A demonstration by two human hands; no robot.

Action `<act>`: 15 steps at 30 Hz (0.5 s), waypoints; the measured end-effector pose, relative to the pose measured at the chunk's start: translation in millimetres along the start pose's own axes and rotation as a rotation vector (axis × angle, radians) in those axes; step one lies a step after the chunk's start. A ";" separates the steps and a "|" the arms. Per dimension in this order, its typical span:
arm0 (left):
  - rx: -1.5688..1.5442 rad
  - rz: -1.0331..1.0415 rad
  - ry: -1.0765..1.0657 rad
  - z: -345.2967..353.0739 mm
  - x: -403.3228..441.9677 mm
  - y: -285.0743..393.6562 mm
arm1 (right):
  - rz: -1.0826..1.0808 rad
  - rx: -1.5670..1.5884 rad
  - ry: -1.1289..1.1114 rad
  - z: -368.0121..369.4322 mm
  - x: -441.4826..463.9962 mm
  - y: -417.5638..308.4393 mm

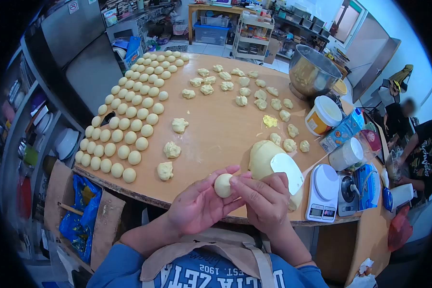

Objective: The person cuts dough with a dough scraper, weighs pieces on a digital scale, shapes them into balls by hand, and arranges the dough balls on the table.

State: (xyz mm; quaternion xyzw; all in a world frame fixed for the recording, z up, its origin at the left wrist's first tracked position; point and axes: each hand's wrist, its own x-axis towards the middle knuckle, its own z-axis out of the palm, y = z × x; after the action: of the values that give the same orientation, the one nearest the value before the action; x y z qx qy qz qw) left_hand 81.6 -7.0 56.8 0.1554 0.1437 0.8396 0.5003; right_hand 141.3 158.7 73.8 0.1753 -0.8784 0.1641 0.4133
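A smooth, pale yellow dough ball [222, 186] rests in the fingers of my left hand [193, 204], which is turned palm up and cupped around it. My right hand [266, 204] pinches the right side of the same ball between thumb and fingertips. Just behind my right hand sits a large dough mass [261, 156], with a white dough scraper [288, 172] lying on it. To the left of my hands are rough dough pieces, the nearest one [165, 171] close to the table's front edge.
Rows of smooth dough balls [124, 152] cover the table's left side. More rough pieces [227, 86] lie toward the back. A steel mixing bowl [312, 72], white tub [323, 115] and kitchen scale [323, 192] stand on the right. Another person [420, 153] is at far right.
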 end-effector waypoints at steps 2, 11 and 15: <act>0.082 0.089 0.016 -1.3 -0.9 -6.7 | -0.010 -0.013 0.001 2.0 -1.4 -1.9; 0.318 0.205 0.060 -0.8 0.7 -9.5 | 0.126 0.131 0.041 0.0 0.3 -4.4; 0.277 0.206 0.066 -4.4 2.4 -11.5 | 0.087 0.153 0.011 -0.2 1.8 -1.9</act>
State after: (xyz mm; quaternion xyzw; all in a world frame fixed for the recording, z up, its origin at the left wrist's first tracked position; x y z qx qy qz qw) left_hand 87.9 0.0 48.6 0.2093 0.2575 0.8633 0.3802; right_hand 141.2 156.8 75.5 0.1670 -0.8678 0.2495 0.3959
